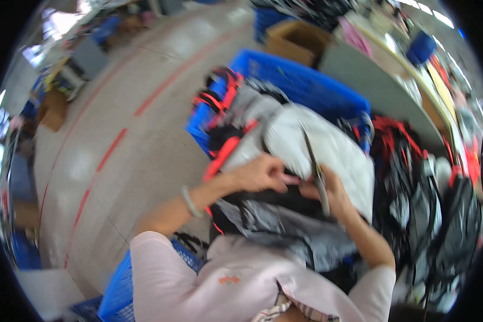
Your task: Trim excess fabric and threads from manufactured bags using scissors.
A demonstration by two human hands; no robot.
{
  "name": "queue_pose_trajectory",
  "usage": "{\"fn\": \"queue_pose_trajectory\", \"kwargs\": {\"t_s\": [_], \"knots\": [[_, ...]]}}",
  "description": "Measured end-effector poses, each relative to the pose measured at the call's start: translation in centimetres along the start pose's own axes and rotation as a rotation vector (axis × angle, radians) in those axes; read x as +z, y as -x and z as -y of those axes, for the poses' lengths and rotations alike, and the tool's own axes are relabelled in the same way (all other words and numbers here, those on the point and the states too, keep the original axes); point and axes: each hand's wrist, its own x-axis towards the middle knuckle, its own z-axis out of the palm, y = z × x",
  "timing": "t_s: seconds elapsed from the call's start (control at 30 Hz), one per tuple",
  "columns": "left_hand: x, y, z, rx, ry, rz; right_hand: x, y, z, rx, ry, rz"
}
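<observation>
My left hand (260, 173) is closed in a pinch over the bag in front of me, fingertips near those of my right hand; what it pinches, if anything, is too blurred to tell. In my right hand (331, 189) sits a slim tool that looks like a pair of scissors (315, 163), its dark pointed end away from me and its grey end towards me. Under both hands lies a light grey and black backpack (338, 155) with red trim, spread across a blue plastic crate (306, 80). Blur hides the finer details at the fingertips.
More black and red backpacks (445, 231) are piled at the right, beside a pale panel (370, 75). A cardboard box (298, 42) stands beyond the crate. Another blue crate (118, 287) is at my lower left. Red lines mark the floor (145, 145) to the left.
</observation>
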Motion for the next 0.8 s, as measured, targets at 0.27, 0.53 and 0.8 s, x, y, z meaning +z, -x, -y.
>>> {"fn": "queue_pose_trajectory", "kwargs": {"t_s": [0.27,0.53,0.8], "knots": [[1.7,0.6,-3.2,-0.244,-0.083,-0.056,-0.3,-1.6,-1.6,-0.066,0.281,-0.035],[3.6,1.3,-2.7,-0.177,-0.061,-0.37,-8.6,0.2,-0.5,-0.221,0.762,-0.098],[4.3,1.0,-2.5,-0.147,-0.208,-0.445,-8.8,2.4,-3.0,-0.273,0.985,0.126]]}}
